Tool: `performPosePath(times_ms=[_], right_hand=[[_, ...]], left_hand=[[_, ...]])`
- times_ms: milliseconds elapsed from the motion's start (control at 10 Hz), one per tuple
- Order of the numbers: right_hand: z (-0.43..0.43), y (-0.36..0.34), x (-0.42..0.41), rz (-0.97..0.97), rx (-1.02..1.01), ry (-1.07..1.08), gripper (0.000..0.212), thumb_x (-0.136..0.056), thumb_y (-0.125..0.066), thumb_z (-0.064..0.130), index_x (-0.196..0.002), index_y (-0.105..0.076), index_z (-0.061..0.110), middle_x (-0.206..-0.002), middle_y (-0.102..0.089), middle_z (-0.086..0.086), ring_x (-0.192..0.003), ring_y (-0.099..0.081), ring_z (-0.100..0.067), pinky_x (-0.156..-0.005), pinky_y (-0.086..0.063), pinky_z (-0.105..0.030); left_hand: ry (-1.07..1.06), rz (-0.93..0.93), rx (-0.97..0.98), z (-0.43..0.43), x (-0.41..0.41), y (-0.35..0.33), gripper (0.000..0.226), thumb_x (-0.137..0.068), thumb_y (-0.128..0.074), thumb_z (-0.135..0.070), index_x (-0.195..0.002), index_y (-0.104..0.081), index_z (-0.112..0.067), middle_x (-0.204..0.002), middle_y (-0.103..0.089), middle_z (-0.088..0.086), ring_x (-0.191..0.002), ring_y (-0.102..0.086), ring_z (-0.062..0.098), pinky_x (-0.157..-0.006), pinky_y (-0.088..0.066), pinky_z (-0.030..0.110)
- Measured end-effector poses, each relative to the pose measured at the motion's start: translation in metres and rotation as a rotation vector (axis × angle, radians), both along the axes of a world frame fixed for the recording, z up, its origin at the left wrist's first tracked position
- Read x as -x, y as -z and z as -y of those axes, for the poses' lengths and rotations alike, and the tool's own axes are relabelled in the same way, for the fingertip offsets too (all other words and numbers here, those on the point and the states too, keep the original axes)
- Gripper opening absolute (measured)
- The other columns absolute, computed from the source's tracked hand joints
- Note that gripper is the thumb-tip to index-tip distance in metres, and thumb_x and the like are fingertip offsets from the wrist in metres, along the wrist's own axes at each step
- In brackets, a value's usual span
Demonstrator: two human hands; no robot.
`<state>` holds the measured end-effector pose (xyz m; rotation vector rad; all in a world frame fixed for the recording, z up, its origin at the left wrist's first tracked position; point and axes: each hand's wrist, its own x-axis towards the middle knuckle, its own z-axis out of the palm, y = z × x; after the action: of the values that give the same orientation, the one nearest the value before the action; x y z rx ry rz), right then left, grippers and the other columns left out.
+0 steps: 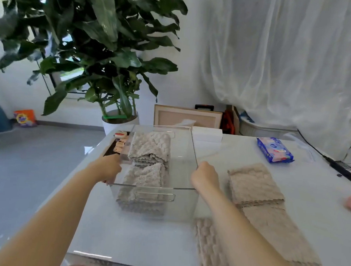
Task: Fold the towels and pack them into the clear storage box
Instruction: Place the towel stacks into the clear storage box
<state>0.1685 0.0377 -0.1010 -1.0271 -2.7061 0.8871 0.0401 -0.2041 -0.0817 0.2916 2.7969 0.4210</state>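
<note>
Clear plastic storage box (184, 206) is held at both side rims, left hand (107, 168) curled over the left wall, right hand (205, 178) clenched on the right wall. Two folded towels (149, 145) are seen inside, in its left half. Risk: slick walls may slip, or a tilt may undo the folds. Beige towels (255, 183) on the table (144, 239) lie under the right forearm and may be dragged. White carton (207, 134) and dark printed item (117, 145) crowd the far side; wipes pack (274, 150) well apart.
</note>
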Motion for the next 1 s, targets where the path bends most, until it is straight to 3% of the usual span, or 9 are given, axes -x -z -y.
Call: performPosePath(times_ms=[100, 200, 300, 500, 600, 700, 800, 900, 1000], right_hand=[[0.017, 0.02, -0.002, 0.039, 0.034, -0.013, 0.018, -0.092, -0.04, 0.005, -0.103, -0.054, 0.005, -0.115, -0.06, -0.016, -0.106, -0.058, -0.035, -0.076, -0.045, -0.034], [0.026, 0.03, -0.01, 0.068, 0.008, -0.016, 0.019, -0.092, -0.041, 0.005, -0.103, -0.055, 0.003, -0.111, -0.06, -0.016, -0.103, -0.059, -0.035, -0.074, -0.046, -0.033], [0.023, 0.029, -0.014, 0.074, -0.013, -0.009, 0.018, -0.091, -0.042, 0.004, -0.102, -0.056, 0.003, -0.11, -0.06, -0.014, -0.102, -0.059, -0.033, -0.071, -0.044, -0.031], [0.017, 0.029, -0.026, 0.07, 0.035, -0.022, 0.011, -0.09, -0.043, 0.008, -0.096, -0.052, 0.006, -0.101, -0.056, -0.012, -0.094, -0.056, -0.032, -0.068, -0.04, -0.031], [0.01, 0.037, -0.029, 0.008, 0.122, -0.044, 0.014, -0.088, -0.044, 0.016, -0.076, -0.04, 0.012, -0.084, -0.047, -0.007, -0.081, -0.051, -0.029, -0.064, -0.038, -0.032], [0.004, 0.043, -0.037, -0.11, 0.273, -0.028, 0.044, -0.09, -0.039, 0.055, -0.07, -0.046, 0.016, -0.078, -0.059, -0.005, -0.078, -0.064, -0.032, -0.07, -0.05, -0.038], [-0.013, 0.056, -0.056, -0.212, 0.305, 0.091, 0.062, -0.092, -0.031, 0.062, -0.068, -0.052, 0.009, -0.074, -0.065, -0.01, -0.07, -0.065, -0.032, -0.068, -0.049, -0.037], [-0.033, 0.078, -0.086, -0.123, 0.156, 0.124, 0.048, -0.1, -0.044, 0.029, -0.055, -0.038, 0.011, -0.055, -0.045, -0.004, -0.051, -0.045, -0.022, -0.051, -0.031, -0.029], [-0.035, 0.097, -0.108, -0.027, 0.103, 0.069, 0.043, -0.092, -0.049, 0.008, -0.053, -0.034, 0.015, -0.054, -0.038, 0.001, -0.049, -0.037, -0.014, -0.047, -0.026, -0.026]], left_hand=[[0.053, -0.078, 0.19, 0.011, 0.004, 0.011, 0.043, -0.089, -0.057, -0.01, -0.13, -0.042, -0.017, -0.1, -0.06, 0.006, -0.089, -0.064, 0.03, -0.083, -0.055, 0.044], [0.088, -0.183, 0.307, 0.009, -0.003, 0.02, 0.034, -0.095, -0.042, -0.017, -0.129, -0.037, -0.016, -0.096, -0.061, 0.007, -0.082, -0.062, 0.026, -0.076, -0.052, 0.037], [0.077, -0.199, 0.363, 0.002, -0.012, 0.037, 0.046, -0.098, -0.036, -0.018, -0.143, -0.026, -0.012, -0.107, -0.064, 0.009, -0.086, -0.061, 0.028, -0.072, -0.048, 0.034], [-0.005, -0.263, 0.371, -0.014, -0.028, 0.043, 0.053, -0.096, -0.035, -0.014, -0.145, -0.014, -0.008, -0.1, -0.066, 0.012, -0.087, -0.061, 0.03, -0.066, -0.04, 0.031], [-0.102, -0.23, 0.284, -0.021, -0.04, 0.038, 0.05, -0.092, -0.038, -0.011, -0.14, -0.023, -0.01, -0.099, -0.059, 0.009, -0.089, -0.058, 0.028, -0.067, -0.042, 0.032], [-0.154, -0.384, 0.149, -0.033, -0.06, 0.036, 0.048, -0.088, -0.048, -0.014, -0.134, -0.034, -0.008, -0.128, -0.046, 0.013, -0.115, -0.046, 0.031, -0.082, -0.044, 0.041], [0.009, -0.778, -0.148, -0.066, -0.102, 0.044, 0.043, -0.076, -0.058, -0.003, -0.119, -0.054, -0.006, -0.119, -0.05, 0.015, -0.104, -0.049, 0.036, -0.076, -0.044, 0.045], [0.28, -0.875, -0.353, -0.108, -0.153, 0.061, 0.031, -0.073, -0.062, 0.001, -0.102, -0.062, -0.008, -0.102, -0.056, 0.01, -0.085, -0.055, 0.031, -0.063, -0.042, 0.037], [0.421, -0.823, -0.388, -0.14, -0.184, 0.077, 0.03, -0.072, -0.064, 0.0, -0.1, -0.065, -0.011, -0.105, -0.059, 0.006, -0.088, -0.056, 0.026, -0.067, -0.043, 0.033]])
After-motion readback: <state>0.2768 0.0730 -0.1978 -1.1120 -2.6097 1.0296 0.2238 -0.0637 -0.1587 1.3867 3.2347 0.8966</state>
